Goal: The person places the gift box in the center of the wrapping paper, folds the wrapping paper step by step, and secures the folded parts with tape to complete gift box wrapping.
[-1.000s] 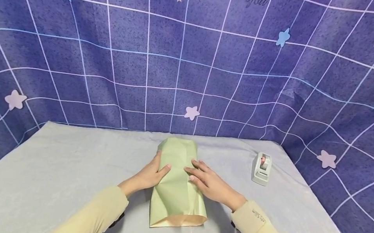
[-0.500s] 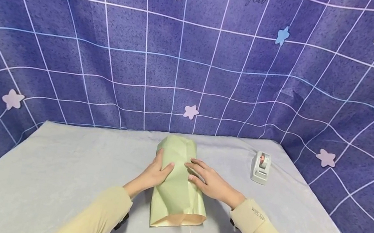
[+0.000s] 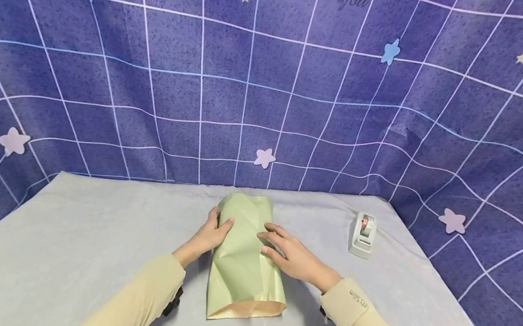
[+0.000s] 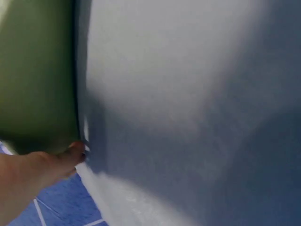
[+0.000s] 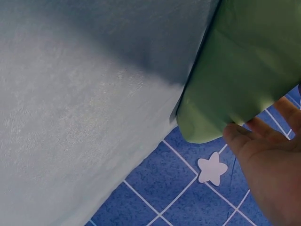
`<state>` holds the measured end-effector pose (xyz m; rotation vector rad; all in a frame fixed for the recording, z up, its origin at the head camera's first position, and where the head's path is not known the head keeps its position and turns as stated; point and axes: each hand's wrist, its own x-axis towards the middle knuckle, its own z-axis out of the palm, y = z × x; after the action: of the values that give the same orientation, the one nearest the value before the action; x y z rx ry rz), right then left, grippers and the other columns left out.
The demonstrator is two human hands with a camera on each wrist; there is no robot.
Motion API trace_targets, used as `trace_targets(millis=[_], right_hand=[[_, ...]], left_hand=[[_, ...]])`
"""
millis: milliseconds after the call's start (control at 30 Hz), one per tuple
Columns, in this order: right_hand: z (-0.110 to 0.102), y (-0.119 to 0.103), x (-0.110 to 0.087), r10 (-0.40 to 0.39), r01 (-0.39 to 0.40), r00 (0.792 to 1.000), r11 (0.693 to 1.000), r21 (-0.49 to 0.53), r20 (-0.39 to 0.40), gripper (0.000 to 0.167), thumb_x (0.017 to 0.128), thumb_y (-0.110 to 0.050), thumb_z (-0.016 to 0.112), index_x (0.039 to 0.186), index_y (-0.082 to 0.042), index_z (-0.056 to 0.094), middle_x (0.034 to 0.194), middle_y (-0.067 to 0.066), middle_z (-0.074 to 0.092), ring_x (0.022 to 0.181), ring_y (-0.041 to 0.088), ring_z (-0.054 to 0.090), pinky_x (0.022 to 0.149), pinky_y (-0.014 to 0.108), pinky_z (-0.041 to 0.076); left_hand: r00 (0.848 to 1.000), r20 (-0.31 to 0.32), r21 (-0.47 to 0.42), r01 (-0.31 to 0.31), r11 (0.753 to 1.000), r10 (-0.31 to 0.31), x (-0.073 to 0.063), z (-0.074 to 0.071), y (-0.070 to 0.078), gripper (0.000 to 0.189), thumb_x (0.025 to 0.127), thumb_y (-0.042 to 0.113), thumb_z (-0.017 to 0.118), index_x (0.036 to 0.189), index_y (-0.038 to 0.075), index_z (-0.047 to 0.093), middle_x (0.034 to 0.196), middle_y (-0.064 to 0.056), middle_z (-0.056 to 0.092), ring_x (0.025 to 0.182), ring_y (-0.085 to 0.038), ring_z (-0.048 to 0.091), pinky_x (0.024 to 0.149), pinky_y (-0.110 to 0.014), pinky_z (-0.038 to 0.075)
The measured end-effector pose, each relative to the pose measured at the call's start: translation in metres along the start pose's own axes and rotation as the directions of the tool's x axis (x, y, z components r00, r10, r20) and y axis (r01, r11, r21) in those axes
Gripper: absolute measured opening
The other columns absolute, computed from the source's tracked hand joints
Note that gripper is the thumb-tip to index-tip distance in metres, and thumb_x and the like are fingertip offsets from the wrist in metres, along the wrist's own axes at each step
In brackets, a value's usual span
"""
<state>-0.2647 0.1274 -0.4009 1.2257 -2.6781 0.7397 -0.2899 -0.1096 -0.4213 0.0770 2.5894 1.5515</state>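
Note:
A pale green paper tube (image 3: 239, 270) lies lengthwise on the table, creased on top. Its near end gapes and shows a cream inside. My left hand (image 3: 204, 236) holds the tube's left side toward the far end, thumb on top and fingers down along the edge. Those fingers are partly hidden by the paper. On the other side my right hand (image 3: 291, 254) rests spread fingertips lightly on the upper right of the tube. In the right wrist view, the right hand's fingertips (image 5: 231, 129) are right at the paper's edge.
A white tape dispenser (image 3: 363, 236) stands at the back right, beyond the right hand. The table (image 3: 99, 230) has a pale grey cloth. Behind it and to the right hangs a blue curtain (image 3: 176, 91) with a grid and stars.
My left hand has shifted a little left, its thumb drawn back toward the tube's left edge. The right hand and the tube look nearly the same.

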Motion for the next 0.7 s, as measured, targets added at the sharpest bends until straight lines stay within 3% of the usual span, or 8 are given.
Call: trace_targets(millis=[167,367,533,700], right_hand=[[0.001,0.001,-0.001,-0.005,0.005,1.0,1.0,0.002,0.009,0.038,0.096,-0.029,0.046,0.128,-0.01,0.051,0.142,0.019,0.037,0.128,0.033,0.041,0.104,0.045,0.034],[0.0,0.002,-0.001,-0.009,0.009,1.0,1.0,0.002,0.007,0.038,0.096,-0.028,0.046,0.128,-0.009,0.052,0.142,0.02,0.037,0.127,0.033,0.042,0.103,0.046,0.036],[-0.001,0.002,-0.001,-0.003,0.003,1.0,1.0,0.001,0.016,0.038,0.095,-0.028,0.047,0.128,-0.009,0.051,0.142,0.019,0.036,0.128,0.033,0.041,0.103,0.046,0.036],[-0.001,0.002,-0.001,0.005,-0.005,1.0,1.0,-0.002,0.023,0.039,0.095,-0.029,0.048,0.129,-0.01,0.051,0.143,0.018,0.036,0.128,0.032,0.041,0.103,0.046,0.036]], left_hand=[[0.999,0.023,-0.115,0.035,0.993,-0.033,0.007,-0.001,-0.003,0.076,0.097,0.036,0.039,0.145,0.001,-0.009,0.15,-0.024,0.013,0.139,-0.036,0.014,0.113,-0.048,0.012],[0.999,0.044,-0.111,0.01,0.994,-0.005,0.01,-0.001,-0.001,0.072,0.097,0.035,0.04,0.147,0.01,-0.005,0.153,-0.017,0.004,0.141,-0.031,0.004,0.113,-0.047,0.007],[0.997,0.066,-0.109,0.037,0.993,-0.03,0.015,-0.003,0.0,0.074,0.096,0.04,0.038,0.147,0.011,-0.007,0.153,-0.017,0.001,0.141,-0.032,0.001,0.113,-0.049,0.006],[0.997,0.082,-0.126,0.013,0.992,-0.003,0.019,-0.002,0.002,0.072,0.097,0.036,0.038,0.147,0.013,-0.009,0.154,-0.013,-0.004,0.142,-0.03,-0.004,0.113,-0.05,0.003]])
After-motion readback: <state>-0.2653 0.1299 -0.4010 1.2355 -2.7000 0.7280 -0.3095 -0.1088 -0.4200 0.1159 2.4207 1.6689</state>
